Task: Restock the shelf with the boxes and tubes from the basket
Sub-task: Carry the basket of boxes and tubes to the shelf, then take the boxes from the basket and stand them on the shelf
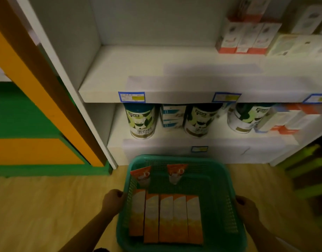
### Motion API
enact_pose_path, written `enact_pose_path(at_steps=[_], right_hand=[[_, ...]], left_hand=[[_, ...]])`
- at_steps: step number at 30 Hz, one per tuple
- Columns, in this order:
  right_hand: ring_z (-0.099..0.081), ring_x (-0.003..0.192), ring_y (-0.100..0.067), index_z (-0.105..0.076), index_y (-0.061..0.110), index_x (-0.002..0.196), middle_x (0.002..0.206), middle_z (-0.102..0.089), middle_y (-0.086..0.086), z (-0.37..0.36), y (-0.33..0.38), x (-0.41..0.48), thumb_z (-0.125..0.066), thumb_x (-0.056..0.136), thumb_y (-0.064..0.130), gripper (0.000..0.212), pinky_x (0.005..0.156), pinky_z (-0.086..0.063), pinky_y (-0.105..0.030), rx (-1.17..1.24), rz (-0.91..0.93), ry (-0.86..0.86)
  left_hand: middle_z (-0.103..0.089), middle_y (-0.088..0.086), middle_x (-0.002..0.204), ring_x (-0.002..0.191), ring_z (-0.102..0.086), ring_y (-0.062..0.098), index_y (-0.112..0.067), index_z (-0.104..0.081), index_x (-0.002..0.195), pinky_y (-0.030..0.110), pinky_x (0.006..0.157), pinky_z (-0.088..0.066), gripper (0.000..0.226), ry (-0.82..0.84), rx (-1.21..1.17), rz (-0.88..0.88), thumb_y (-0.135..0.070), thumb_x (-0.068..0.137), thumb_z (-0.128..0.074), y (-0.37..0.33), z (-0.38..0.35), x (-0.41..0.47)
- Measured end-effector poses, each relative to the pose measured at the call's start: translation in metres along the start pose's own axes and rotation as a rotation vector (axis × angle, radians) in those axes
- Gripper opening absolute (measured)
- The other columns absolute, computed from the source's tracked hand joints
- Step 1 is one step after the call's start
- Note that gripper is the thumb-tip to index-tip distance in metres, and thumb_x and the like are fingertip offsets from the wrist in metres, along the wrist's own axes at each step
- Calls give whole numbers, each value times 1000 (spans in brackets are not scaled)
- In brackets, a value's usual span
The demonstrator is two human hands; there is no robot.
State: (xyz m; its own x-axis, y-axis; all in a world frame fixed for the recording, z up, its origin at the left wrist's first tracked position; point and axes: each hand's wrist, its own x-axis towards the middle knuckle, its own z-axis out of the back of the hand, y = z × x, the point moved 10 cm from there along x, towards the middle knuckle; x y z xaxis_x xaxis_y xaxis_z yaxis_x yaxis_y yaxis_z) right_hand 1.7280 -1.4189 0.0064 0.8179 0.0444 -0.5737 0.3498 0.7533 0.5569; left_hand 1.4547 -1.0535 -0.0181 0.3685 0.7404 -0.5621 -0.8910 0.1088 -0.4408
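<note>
A green plastic basket [227, 200] hangs in front of me, low in the head view. My left hand [112, 200] grips its left rim and my right hand [246, 209] grips its right rim. Several long orange-and-white boxes [172, 218] lie side by side on the basket floor. Two orange-and-white tubes, one at the far left [141, 174] and one at the far middle [176, 172], lean against the far wall. Above stands the white shelf [147, 70], whose upper board is bare on its left and middle.
Red-and-white boxes [245, 39] stand at the upper board's right end. The lower board [174, 142] holds green-and-white cans [142, 120], blue boxes [173, 115] and more red-and-white boxes [291, 120]. An orange and green panel [29, 115] flanks the shelf on the left. Wooden floor [47, 206] lies below.
</note>
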Motion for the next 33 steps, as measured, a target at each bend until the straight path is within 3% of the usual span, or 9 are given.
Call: enact_pose_path(at_steps=[2, 5, 9, 11, 14, 18, 20, 23, 33], right_hand=[[-60, 93, -33, -56, 1, 123, 117, -63, -21, -4, -7, 4, -55, 90, 17, 37, 80, -46, -35, 0, -15, 8], [-55, 74, -23, -54, 3, 127, 107, -62, -17, -11, -17, 9, -57, 89, 17, 40, 63, -42, -27, 44, -40, 23], [-52, 77, -23, -50, 3, 130, 117, -59, -20, -15, -19, 11, -55, 90, 12, 42, 75, -42, -31, 67, -49, 39], [-54, 95, -31, -47, 2, 131, 127, -55, -22, -14, -12, 10, -55, 90, 10, 43, 86, -40, -36, 29, -19, 12], [-54, 109, -37, -53, 1, 122, 126, -55, -22, -13, 17, 3, -56, 88, 8, 35, 92, -44, -41, -191, 214, -144], [-44, 123, -23, -51, 14, 128, 132, -50, -9, -95, 71, -32, -57, 89, 17, 39, 104, -31, -31, -453, 673, 52], [-37, 129, -17, -44, 19, 133, 138, -44, 0, -154, 83, -50, -52, 91, 27, 44, 103, -25, -23, -586, 787, 263], [-32, 131, -21, -38, 19, 137, 142, -40, 1, -219, 92, -67, -51, 90, 35, 51, 103, -26, -29, -723, 866, 438], [-33, 130, -26, -41, 13, 134, 139, -43, -9, -269, 82, -59, -50, 89, 36, 52, 105, -25, -37, -1097, 876, 494]], left_hand=[[-58, 7, 73, 80, -60, 26, -17, -52, 60, 25, 64, -37, 32, 39, 1, 1, -22, 92, -51, 4, -12, 3], [-67, 16, 102, 99, -63, 31, -2, -65, 94, 32, 74, -45, 25, 54, 21, -1, -21, 92, -49, 7, -25, 8], [-63, 22, 112, 104, -60, 32, 1, -62, 99, 35, 83, -47, 26, 103, 63, -26, -19, 94, -46, 4, -38, 7], [-59, 21, 120, 109, -57, 31, -1, -58, 109, 35, 87, -46, 26, 88, 75, -49, -18, 93, -47, 3, -38, 12], [-47, 14, 133, 121, -48, 28, -5, -43, 132, 35, 92, -44, 46, -85, 150, -177, -21, 90, -53, -9, -21, 14], [-70, -2, 96, 87, -67, 14, -23, -69, 92, 27, 69, -54, 37, -172, 497, -692, -21, 57, -82, -63, -27, -14], [-72, -3, 98, 92, -68, 14, -23, -70, 94, 28, 77, -55, 40, -110, 657, -791, -23, 56, -81, -67, -45, -16], [-47, 7, 140, 132, -40, 23, -13, -45, 132, 35, 108, -30, 45, 57, 760, -717, -14, 87, -47, -62, -69, -3], [-26, 9, 154, 144, -13, 26, -16, -25, 145, 45, 117, -1, 57, 159, 965, -658, -21, 90, -40, -59, -85, 14]])
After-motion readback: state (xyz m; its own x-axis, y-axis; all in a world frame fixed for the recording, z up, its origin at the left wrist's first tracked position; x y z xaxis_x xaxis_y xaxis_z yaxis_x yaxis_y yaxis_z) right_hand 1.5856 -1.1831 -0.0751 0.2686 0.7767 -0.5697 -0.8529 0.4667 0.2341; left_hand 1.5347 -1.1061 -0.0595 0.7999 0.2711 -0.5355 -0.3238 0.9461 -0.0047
